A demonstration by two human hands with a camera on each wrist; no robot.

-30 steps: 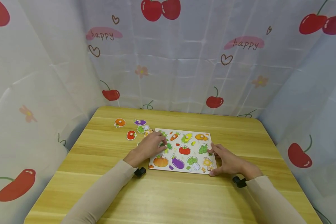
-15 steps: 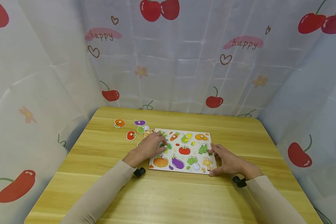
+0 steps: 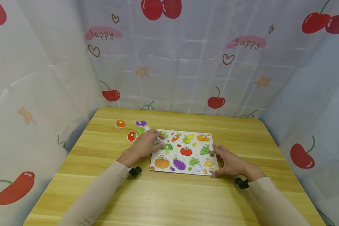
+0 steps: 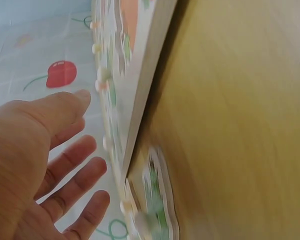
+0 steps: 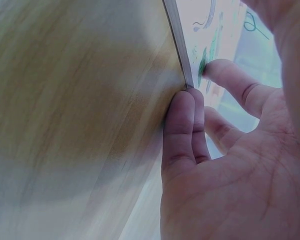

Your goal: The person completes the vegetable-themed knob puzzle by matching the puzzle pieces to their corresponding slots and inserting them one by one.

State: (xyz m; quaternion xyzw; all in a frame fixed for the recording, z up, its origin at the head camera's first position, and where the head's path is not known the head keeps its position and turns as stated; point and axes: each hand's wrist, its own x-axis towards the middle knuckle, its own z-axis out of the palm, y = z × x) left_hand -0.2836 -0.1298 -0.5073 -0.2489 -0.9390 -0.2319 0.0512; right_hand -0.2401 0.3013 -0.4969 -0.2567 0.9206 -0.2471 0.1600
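Note:
A white vegetable puzzle board lies flat on the table. My left hand is over its left edge, fingers apart and holding nothing; the left wrist view shows them spread beside the board. Just right of the fingertips, the broccoli piece with its white knob sits in the board. At the right edge my right hand rests its fingers against the board, thumb at the near corner. In the right wrist view two fingers press the board's side while another touches its face. Knobs also show on the carrot and corn pieces.
Left of the board lie loose knobbed pieces: a pumpkin, an eggplant, a bok choy and a tomato. A green piece lies close to the board's edge. Printed curtains stand behind the wooden table.
My left hand has let go of the broccoli piece and moved left, fingers spreading. The broccoli now shows uncovered in the board, while the mushroom piece is hidden behind the hand. My right hand stays put.

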